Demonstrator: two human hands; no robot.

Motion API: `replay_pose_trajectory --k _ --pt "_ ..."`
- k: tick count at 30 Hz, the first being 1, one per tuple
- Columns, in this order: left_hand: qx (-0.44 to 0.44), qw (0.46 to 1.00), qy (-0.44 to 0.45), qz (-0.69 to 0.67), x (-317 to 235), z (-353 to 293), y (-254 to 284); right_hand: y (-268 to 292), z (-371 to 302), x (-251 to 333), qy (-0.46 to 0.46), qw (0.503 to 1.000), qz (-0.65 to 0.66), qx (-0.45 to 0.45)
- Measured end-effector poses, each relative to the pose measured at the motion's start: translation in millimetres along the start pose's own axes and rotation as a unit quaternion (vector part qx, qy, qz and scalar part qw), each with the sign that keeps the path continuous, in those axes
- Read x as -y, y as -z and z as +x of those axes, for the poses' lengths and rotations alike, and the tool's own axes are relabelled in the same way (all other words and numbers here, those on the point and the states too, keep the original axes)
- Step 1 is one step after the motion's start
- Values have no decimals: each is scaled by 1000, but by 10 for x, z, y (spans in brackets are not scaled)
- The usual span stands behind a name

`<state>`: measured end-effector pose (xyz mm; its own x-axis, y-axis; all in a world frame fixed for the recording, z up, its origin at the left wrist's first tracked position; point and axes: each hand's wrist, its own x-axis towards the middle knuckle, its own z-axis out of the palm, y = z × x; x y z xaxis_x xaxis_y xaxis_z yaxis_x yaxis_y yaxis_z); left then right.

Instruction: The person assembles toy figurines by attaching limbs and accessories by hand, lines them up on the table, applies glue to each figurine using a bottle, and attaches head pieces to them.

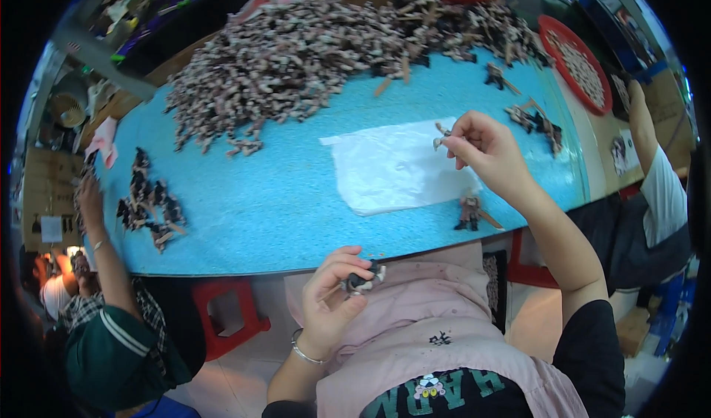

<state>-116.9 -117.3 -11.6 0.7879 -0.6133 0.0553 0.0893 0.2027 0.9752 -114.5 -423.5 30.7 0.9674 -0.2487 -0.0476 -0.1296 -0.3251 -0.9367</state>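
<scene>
Pinching a small dark and white figure part between thumb and fingertips, the left hand sits below the near edge of the blue table, over the lap; its fingers are clamped on the part. The right hand is raised over the table's right side, thumb and forefinger closed on a small pale piece that juts out to the left of the fingertips. A clear plastic bag lies flat just beside that hand. One small figure stands near the near edge. A large heap of figures covers the far edge.
</scene>
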Motion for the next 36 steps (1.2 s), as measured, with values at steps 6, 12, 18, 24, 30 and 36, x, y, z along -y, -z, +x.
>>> replay_pose_trajectory --k 6,12,18,24,30,36 --pt "-10 999 29 12 -16 43 -87 -97 -88 21 20 985 -168 -17" --pt "-19 999 41 7 -4 -22 -140 -345 61 -76 146 962 -231 -27" --pt "-16 999 37 2 -30 -27 -133 -478 93 -107 186 944 -270 -39" --pt "-6 999 2 34 -99 41 -93 -376 -16 86 123 982 -131 -56" --pt "21 992 -53 111 -175 96 10 -267 -151 131 -24 993 116 5" --pt "-43 964 -90 246 -293 102 260 -204 -313 74 -59 985 162 29"
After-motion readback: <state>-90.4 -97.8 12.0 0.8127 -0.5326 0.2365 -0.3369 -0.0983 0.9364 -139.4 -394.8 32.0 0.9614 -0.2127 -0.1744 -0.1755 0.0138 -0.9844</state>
